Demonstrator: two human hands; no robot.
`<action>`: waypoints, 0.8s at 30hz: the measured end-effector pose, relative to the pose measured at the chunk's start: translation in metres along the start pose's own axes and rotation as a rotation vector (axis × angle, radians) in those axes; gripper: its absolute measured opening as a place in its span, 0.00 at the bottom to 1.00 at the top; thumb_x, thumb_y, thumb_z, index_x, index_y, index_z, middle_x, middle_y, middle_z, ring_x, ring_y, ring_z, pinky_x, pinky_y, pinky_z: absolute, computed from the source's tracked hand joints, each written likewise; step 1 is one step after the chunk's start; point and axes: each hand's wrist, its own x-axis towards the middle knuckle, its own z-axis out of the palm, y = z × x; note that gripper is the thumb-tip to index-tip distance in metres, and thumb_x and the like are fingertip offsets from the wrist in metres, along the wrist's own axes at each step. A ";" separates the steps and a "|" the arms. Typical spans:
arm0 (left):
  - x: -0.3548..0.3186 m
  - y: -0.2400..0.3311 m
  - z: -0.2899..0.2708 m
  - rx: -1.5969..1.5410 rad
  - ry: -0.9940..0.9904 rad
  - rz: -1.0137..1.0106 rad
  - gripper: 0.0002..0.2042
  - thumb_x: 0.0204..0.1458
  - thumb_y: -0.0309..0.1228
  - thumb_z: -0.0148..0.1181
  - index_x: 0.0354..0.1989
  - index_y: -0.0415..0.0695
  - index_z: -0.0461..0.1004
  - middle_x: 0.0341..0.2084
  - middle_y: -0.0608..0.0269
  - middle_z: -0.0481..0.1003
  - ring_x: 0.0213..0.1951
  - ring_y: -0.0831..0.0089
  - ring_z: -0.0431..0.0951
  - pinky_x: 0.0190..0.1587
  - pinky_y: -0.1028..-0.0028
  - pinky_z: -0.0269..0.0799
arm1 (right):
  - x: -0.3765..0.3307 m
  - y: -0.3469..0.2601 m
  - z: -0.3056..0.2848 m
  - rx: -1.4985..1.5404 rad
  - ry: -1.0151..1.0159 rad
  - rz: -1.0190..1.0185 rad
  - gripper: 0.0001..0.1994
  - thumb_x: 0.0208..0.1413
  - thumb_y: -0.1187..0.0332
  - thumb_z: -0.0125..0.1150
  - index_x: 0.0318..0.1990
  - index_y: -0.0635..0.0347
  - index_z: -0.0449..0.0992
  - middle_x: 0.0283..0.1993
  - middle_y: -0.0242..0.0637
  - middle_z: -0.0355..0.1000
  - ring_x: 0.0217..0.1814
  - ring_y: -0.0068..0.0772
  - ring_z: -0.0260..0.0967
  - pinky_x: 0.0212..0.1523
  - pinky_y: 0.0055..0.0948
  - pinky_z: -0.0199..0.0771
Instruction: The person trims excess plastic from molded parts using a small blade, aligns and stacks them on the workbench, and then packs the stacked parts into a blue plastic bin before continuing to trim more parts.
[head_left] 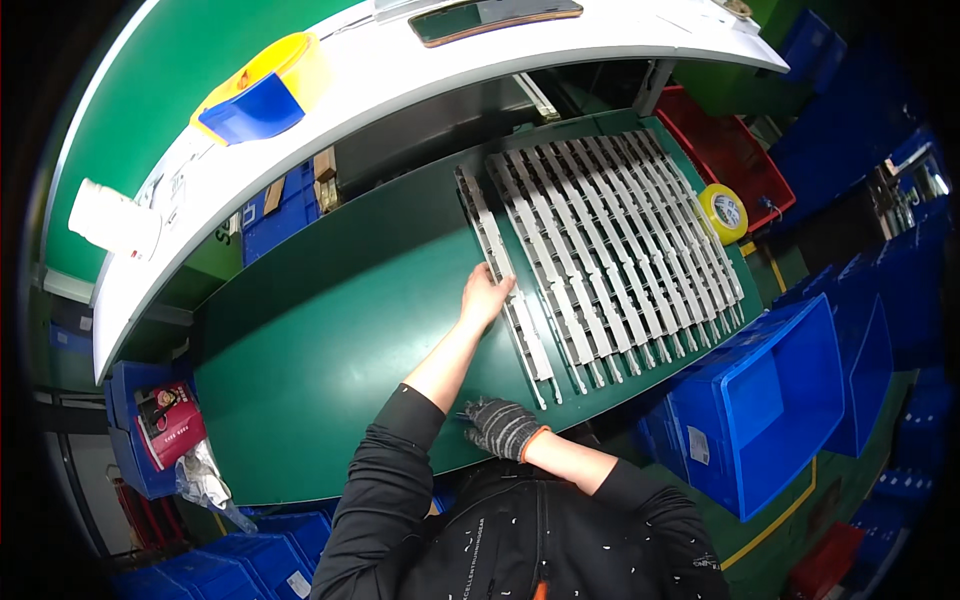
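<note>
My bare left hand (486,297) grips the leftmost metal rail (487,222) about midway along, its fingers over the long slim piece. This rail lies slightly apart from a row of several similar silver metal rails (610,240), set side by side on the green table. A grey striped knit glove with an orange cuff covers my right hand (502,428), which is at the table's near edge in front of my body. Its fingers are curled; a small dark bit shows at their tips, too small to name.
A yellow tape roll (723,213) stands right of the rails on the green table (320,370). Behind is a raised white shelf (360,80) with a phone (495,18) and a yellow-and-blue container (262,95). Blue bins (760,400) stand right; a red bin (725,150) is behind.
</note>
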 end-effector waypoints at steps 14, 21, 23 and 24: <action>-0.012 0.071 0.042 0.197 0.093 -0.178 0.44 0.31 0.53 0.64 0.50 0.30 0.57 0.47 0.43 0.64 0.51 0.52 0.64 0.52 0.62 0.61 | -0.048 0.060 -0.087 0.348 0.129 -0.238 0.14 0.51 0.61 0.52 0.39 0.60 0.71 0.38 0.45 0.70 0.43 0.46 0.67 0.45 0.38 0.66; -0.017 0.083 0.063 0.251 0.230 -0.315 0.52 0.29 0.52 0.67 0.58 0.30 0.47 0.53 0.45 0.57 0.56 0.53 0.56 0.56 0.63 0.56 | -0.028 0.179 -0.167 0.024 0.660 0.277 0.16 0.47 0.63 0.55 0.41 0.63 0.72 0.41 0.48 0.70 0.46 0.46 0.65 0.49 0.38 0.65; -0.017 0.082 0.064 0.239 0.252 -0.291 0.52 0.28 0.52 0.67 0.58 0.29 0.47 0.52 0.43 0.57 0.56 0.52 0.56 0.57 0.63 0.56 | -0.023 0.190 -0.184 -0.080 0.607 0.352 0.24 0.48 0.59 0.54 0.52 0.63 0.64 0.55 0.49 0.61 0.57 0.44 0.58 0.56 0.36 0.60; -0.017 0.081 0.064 0.241 0.253 -0.294 0.52 0.28 0.51 0.67 0.57 0.29 0.47 0.52 0.43 0.57 0.56 0.52 0.56 0.57 0.63 0.56 | -0.018 0.194 -0.192 -0.097 0.522 0.394 0.26 0.49 0.57 0.52 0.54 0.62 0.62 0.58 0.49 0.57 0.59 0.43 0.57 0.57 0.37 0.58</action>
